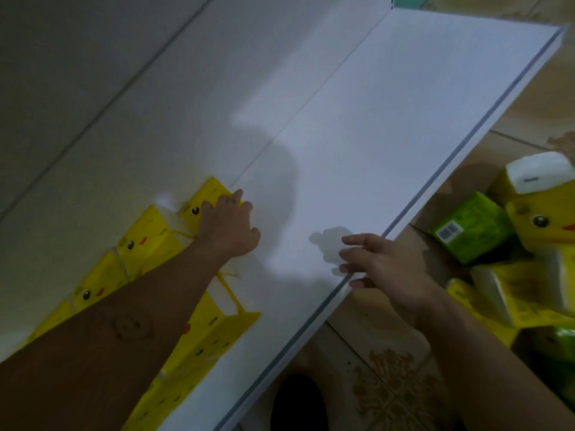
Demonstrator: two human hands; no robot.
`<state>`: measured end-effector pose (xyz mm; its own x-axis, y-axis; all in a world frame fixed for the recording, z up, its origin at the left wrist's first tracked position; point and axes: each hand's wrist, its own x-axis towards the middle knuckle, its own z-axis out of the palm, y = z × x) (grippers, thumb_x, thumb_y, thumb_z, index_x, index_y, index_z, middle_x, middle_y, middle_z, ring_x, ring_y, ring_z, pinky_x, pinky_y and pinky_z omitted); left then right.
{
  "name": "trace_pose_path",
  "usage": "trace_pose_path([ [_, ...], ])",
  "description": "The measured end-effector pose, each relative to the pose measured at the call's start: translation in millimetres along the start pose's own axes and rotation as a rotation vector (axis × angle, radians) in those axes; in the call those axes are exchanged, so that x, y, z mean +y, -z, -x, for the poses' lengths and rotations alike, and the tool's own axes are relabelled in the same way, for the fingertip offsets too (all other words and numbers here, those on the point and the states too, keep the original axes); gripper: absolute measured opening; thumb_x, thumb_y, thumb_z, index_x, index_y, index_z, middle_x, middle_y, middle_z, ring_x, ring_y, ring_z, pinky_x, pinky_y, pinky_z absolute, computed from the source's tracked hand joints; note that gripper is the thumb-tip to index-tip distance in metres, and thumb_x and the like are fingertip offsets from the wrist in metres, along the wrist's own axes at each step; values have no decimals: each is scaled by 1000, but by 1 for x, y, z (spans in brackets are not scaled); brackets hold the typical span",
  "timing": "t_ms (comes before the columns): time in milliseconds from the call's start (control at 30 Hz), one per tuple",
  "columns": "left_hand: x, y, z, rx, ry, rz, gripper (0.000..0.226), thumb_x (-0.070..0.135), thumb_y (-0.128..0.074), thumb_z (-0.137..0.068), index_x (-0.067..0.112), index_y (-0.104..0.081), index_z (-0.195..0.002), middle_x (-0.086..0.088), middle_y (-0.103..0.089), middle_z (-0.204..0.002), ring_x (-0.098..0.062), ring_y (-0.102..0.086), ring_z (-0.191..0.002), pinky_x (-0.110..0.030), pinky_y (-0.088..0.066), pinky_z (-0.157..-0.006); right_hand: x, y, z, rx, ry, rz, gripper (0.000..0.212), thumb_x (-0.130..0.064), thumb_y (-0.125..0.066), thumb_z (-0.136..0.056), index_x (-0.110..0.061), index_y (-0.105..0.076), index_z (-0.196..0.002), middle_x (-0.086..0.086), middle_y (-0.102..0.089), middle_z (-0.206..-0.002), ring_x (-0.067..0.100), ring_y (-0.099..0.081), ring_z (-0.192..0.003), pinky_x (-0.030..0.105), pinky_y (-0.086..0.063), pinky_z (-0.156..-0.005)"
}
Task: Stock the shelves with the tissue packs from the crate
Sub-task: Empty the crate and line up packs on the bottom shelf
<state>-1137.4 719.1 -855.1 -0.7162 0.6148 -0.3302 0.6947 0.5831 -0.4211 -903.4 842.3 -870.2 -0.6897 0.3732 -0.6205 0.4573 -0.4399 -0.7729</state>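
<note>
A row of yellow tissue packs (146,237) with duck faces stands along the back wall on the white shelf (357,135). My left hand (230,225) rests on the end pack (202,203) of that row, fingers over its top. A second row of yellow packs (205,337) lies in front, partly hidden by my left forearm. My right hand (382,265) hovers at the shelf's front edge with fingers straight, holding nothing. More yellow and green tissue packs (513,244) are piled low at the right; the crate around them is not visible.
The shelf's grey front edge (435,181) runs diagonally from upper right to bottom. A tiled floor (389,368) lies below it. A dark round shape (298,402) sits at the bottom centre. A white back wall (124,88) rises behind the shelf.
</note>
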Motion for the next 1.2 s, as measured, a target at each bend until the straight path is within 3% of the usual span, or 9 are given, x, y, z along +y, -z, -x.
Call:
trace_pose_path([
  [100, 28, 9, 11, 42, 44, 259, 51, 44, -53, -89, 22, -47, -135, -2, -35, -151, -27, -34, -134, -41, -27, -104, 16, 29, -8, 119, -10, 104, 31, -17, -65, -88, -13, -61, -119, 5, -67, -98, 19, -65, -86, 37, -55, -74],
  [167, 58, 15, 28, 72, -59, 375, 46, 42, -55, -89, 24, -51, -132, 0, -42, -146, -26, -38, -131, -37, -28, -102, 33, 52, -13, 274, -18, 291, 36, -18, -68, -85, -13, -61, -120, 6, -65, -105, 23, -63, -88, 36, -53, -70],
  [267, 108, 22, 61, 59, -213, 541, 39, 41, -57, -90, 25, -56, -125, 4, -52, -136, -22, -43, -125, -34, -29, -97, 64, 86, -7, 482, -6, 805, 46, -29, -68, -82, -17, -59, -126, 13, -58, -123, 34, -55, -112, 39, -47, -89],
  [433, 158, 26, 91, -87, -273, 755, 35, 42, -55, -92, 28, -56, -124, 3, -54, -133, -19, -44, -123, -39, -36, -105, 109, 98, 12, 320, -87, 1141, 73, -40, -74, -76, -18, -44, -139, 13, -43, -137, 33, -39, -132, 39, -40, -101],
  [567, 169, 14, 102, -245, -280, 849, 38, 44, -57, -90, 30, -56, -126, 3, -52, -136, -20, -47, -127, -42, -41, -106, 147, 82, 9, 260, -116, 1461, 100, -50, -64, -83, -17, -3, -155, 19, -15, -157, 35, -15, -144, 44, -18, -116],
  [767, 168, -6, 119, -331, -341, 934, 42, 42, -59, -90, 24, -56, -128, 4, -59, -125, -8, -55, -103, -27, -47, -90, 154, 90, -7, 318, -241, 1471, 95, -41, -53, -92, -18, 16, -153, 16, -6, -160, 34, -13, -145, 42, -20, -115],
  [900, 160, -13, 121, -350, -325, 956, 40, 42, -57, -91, 28, -54, -128, 8, -56, -128, -5, -47, -109, -26, -42, -94, 140, 87, -23, 380, -301, 1443, 98, -34, -57, -90, -18, 17, -153, 14, -27, -152, 31, -29, -136, 39, -34, -104],
  [1133, 138, -11, 117, -342, -342, 935, 39, 40, -60, -90, 31, -55, -127, 6, -56, -127, -11, -50, -117, -33, -45, -99, 119, 80, -23, 517, -233, 1270, 74, -37, -65, -82, -12, -28, -142, 13, -43, -139, 33, -37, -131, 42, -36, -102],
  [1200, 136, -4, 114, -338, -330, 972, 38, 37, -61, -91, 28, -55, -127, 7, -57, -127, -6, -49, -111, -27, -43, -93, 111, 75, -22, 463, -235, 1279, 78, -40, -65, -83, -13, -24, -145, 13, -40, -142, 33, -34, -131, 41, -36, -101],
])
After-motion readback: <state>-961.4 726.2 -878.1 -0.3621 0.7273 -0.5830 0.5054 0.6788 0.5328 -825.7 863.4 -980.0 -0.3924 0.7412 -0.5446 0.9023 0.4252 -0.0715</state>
